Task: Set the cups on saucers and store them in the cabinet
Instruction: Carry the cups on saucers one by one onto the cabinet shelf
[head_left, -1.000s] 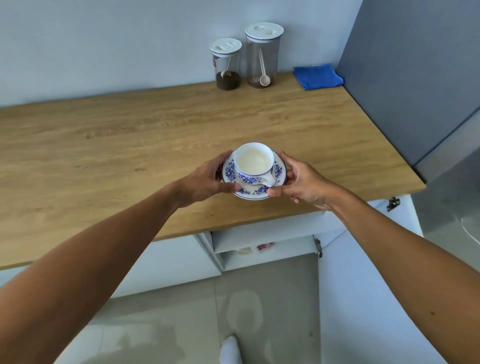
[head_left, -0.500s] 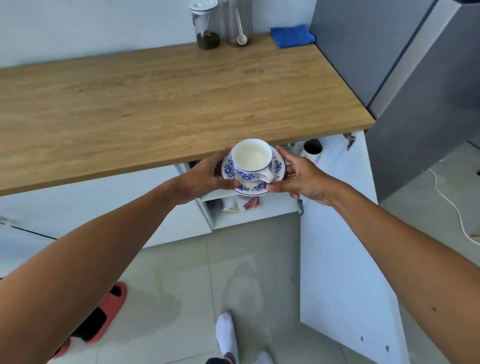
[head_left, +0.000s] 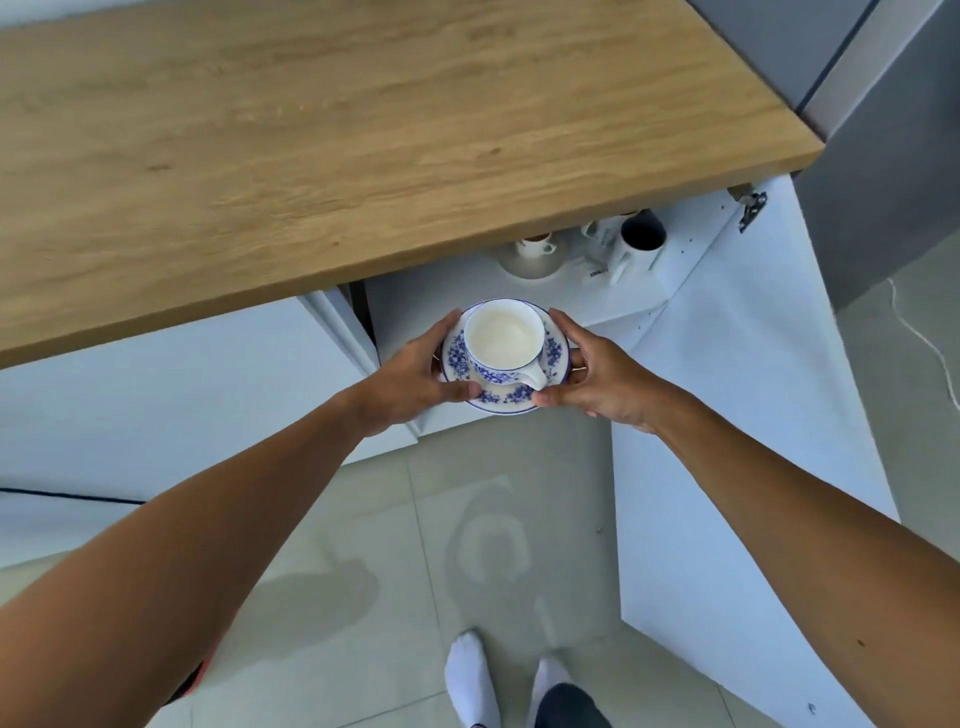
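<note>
Your white cup (head_left: 503, 345) with blue flowers sits upright and empty on its matching saucer (head_left: 557, 353), handle toward you, held in front of the open cabinet (head_left: 691, 291), below the shelf.

One head view looks steeply down past the counter (head_left: 363, 145) edge to the floor (head_left: 363, 545), hands close below

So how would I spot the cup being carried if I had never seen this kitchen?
Find the wooden countertop; below its front edge an open white cabinet shows a shelf with other cups. In front of that shelf, the left hand and right hand hold a saucer with the cup upright on it. Unlike the shelved cups, it has a blue flower pattern.
</note>
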